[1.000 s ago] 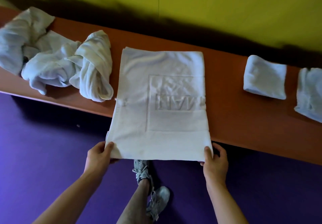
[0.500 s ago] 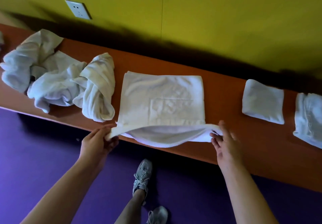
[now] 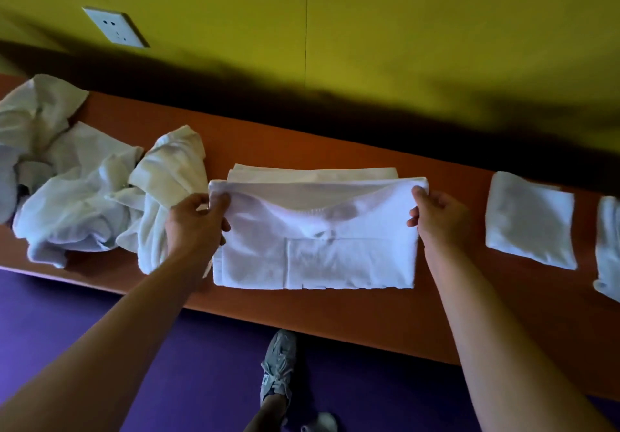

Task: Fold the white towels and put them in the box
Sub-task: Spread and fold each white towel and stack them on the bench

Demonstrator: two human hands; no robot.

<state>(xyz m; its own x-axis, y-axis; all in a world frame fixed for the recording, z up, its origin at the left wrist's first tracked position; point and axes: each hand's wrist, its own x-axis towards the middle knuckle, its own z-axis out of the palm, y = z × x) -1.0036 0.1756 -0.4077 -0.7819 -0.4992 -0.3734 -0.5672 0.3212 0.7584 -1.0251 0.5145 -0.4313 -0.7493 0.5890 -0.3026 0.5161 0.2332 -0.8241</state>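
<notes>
Nearest the camera, a grey sneaker (image 3: 277, 366) stands on the purple floor (image 3: 84, 304), with two bare forearms reaching forward over the edge of the orange desk (image 3: 335, 310). On the desk, the white towel (image 3: 315, 250) lies doubled over on itself, its near fold close to the desk's front edge. An embossed rectangle shows on the upper layer; any lettering in it is too faint to read. The left hand (image 3: 196, 226) pinches the towel's upper layer at its far left corner, fingers (image 3: 219, 201) and thumb clamped on the cloth. The right hand (image 3: 439, 216) grips the far right corner the same way, thumb on top. That held edge sags in the middle, just short of the lower layer's far edge. To the left, touching the towel's side, lies a crumpled heap of white towels (image 3: 77, 190). To the right, well apart, sits a folded towel (image 3: 530, 220), and another folded one (image 3: 609, 243) at the frame's edge. Behind stands the yellow wall (image 3: 436, 28) with a white socket (image 3: 115, 27).
</notes>
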